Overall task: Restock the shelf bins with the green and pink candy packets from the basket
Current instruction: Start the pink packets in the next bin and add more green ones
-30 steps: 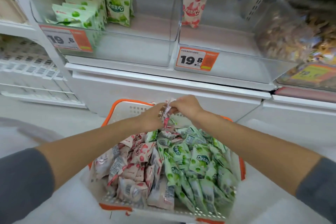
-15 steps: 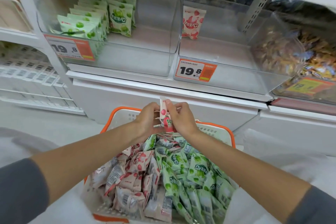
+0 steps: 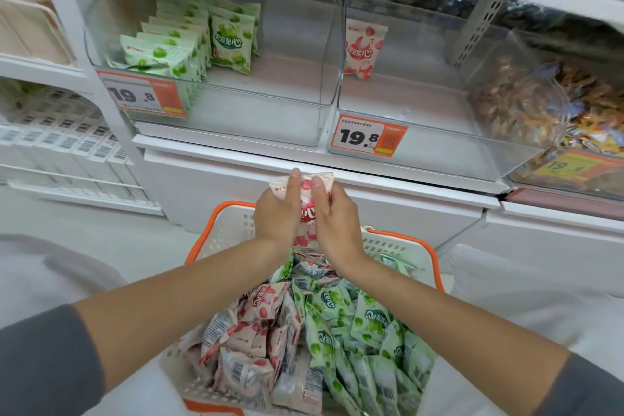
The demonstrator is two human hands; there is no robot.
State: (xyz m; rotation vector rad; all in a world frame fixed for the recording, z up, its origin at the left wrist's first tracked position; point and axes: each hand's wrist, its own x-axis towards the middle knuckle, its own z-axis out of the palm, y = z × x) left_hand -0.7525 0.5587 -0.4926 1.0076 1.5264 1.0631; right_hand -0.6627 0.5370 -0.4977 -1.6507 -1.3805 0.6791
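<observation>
My left hand [image 3: 277, 213] and my right hand [image 3: 334, 219] both grip a pink candy packet [image 3: 306, 209], held upright above the far end of the white basket with an orange rim [image 3: 216, 233]. The basket holds a pile of pink packets [image 3: 256, 341] on its left and green packets [image 3: 364, 338] on its right. On the shelf, the left clear bin [image 3: 270, 118] holds rows of green packets [image 3: 189, 40]. The right clear bin [image 3: 439, 152] holds one upright pink packet [image 3: 363, 49].
Orange price tags reading 19.8 hang on the left bin [image 3: 141, 96] and the right bin [image 3: 368, 137]. A bin of mixed wrapped sweets [image 3: 553, 111] stands at the far right. White boxed goods [image 3: 67, 142] fill the lower left shelf. A white cabinet front [image 3: 405, 209] lies below the bins.
Both hands have lifted the pink packet up out of the basket toward the shelf edge. The view has tilted up toward the bins.
</observation>
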